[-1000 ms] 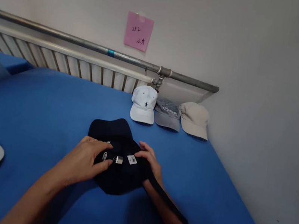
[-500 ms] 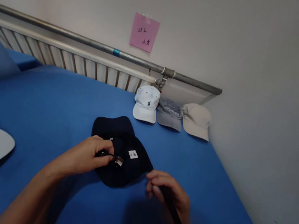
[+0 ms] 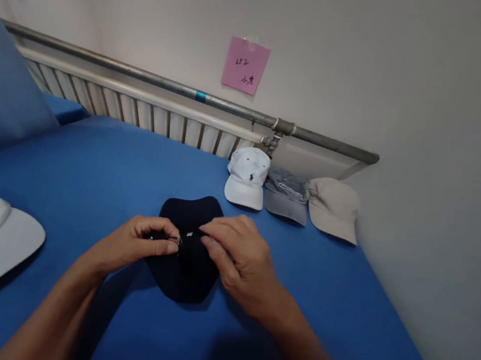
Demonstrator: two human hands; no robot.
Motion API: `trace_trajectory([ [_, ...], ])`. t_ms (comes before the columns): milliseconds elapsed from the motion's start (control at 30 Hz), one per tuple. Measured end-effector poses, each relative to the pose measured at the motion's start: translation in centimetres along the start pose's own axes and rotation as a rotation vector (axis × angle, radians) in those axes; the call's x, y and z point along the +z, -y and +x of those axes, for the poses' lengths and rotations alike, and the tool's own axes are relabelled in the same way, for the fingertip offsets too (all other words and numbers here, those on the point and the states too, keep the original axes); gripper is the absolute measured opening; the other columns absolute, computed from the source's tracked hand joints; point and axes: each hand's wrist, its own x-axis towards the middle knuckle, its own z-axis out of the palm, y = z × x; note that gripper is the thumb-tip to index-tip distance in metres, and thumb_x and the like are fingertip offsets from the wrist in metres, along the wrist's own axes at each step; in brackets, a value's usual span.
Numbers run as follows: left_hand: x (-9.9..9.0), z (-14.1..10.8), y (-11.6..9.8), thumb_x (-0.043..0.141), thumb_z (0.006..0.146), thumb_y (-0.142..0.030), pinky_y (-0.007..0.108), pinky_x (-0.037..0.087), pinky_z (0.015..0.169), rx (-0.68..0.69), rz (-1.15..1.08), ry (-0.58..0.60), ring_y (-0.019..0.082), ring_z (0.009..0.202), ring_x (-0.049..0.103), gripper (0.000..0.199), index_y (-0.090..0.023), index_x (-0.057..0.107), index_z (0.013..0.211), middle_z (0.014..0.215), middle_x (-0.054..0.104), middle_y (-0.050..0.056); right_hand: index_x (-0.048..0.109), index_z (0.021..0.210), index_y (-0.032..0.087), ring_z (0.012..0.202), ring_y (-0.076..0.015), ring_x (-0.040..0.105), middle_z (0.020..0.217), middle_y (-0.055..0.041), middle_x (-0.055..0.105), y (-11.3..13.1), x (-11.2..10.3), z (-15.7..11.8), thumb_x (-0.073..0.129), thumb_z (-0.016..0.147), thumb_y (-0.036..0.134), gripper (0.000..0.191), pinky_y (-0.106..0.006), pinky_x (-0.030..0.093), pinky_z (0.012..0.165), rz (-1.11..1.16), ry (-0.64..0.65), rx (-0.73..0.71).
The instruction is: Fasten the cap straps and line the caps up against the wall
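Note:
A black baseball cap (image 3: 189,275) lies on the blue sheet in front of me, its hollow side up and its brim pointing away. My left hand (image 3: 145,244) pinches the cap's back strap by its shiny metal buckle (image 3: 176,242), partly covered by my fingers. On the right side of the cap, my right hand (image 3: 237,258) has thumb and fingers drawn together at the cloth, near a small white label (image 3: 189,234). Its fingers cover much of that side, which looks folded inward.
A white cap (image 3: 247,175), a grey cap (image 3: 287,196) and a beige cap (image 3: 333,209) stand in a row by the wall. Another white cap (image 3: 5,252) lies at left. Behind the bed run a radiator (image 3: 176,126) and a metal pipe (image 3: 147,74).
My right hand has left a dark strip at lower right and moved up and left onto the black cap. The cap's right side has come inward. The view has shifted slightly.

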Motion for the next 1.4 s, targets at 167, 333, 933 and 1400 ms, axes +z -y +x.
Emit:
trace_trajectory([
  [167,-1.1,0.3,1.4,0.078,0.07,-0.035,0.023,0.04,0.072,0.016,-0.216,-0.1,0.013,0.076,0.054,0.017,-0.02,0.073,0.078,0.079,0.065,0.001,0.068,0.095,0.02,0.078,-0.0137,0.061,0.087,-0.0034,0.068,-0.5,1.6,1.3,0.052,0.09,0.023,0.017,-0.031,0.048,0.074,0.354,-0.056,0.173],
  [333,-0.9,1.1,2.0,0.079,0.068,-0.035,0.022,0.04,0.067,0.021,-0.457,-0.133,0.012,0.069,0.054,0.021,-0.017,0.07,0.07,0.07,0.062,0.002,0.064,0.096,0.019,0.042,-0.0032,0.034,0.06,0.0063,0.052,-2.9,5.4,1.0,0.061,0.082,0.031,0.019,-0.02,0.026,0.042,0.956,0.089,0.657],
  [933,-0.6,3.1,4.0,0.086,0.056,-0.022,0.019,0.046,0.056,0.009,-0.898,-0.075,0.011,0.054,0.057,0.025,-0.016,0.068,0.073,0.059,0.061,-0.001,0.063,0.068,0.014,0.053,-0.0062,0.039,0.061,0.002,0.05,-5.3,8.1,0.2,0.064,0.069,0.027,0.013,-0.022,0.025,0.051,1.269,0.088,0.925],
  [1400,-0.7,3.1,4.7,0.083,0.063,-0.027,0.02,0.046,0.057,0.007,-0.823,-0.004,0.012,0.056,0.059,0.023,-0.017,0.066,0.075,0.06,0.061,-0.001,0.063,0.066,0.014,0.052,-0.0054,0.035,0.06,0.0025,0.049,-5.2,7.9,0.3,0.066,0.068,0.026,0.012,-0.021,0.021,0.049,1.299,0.149,0.966],
])
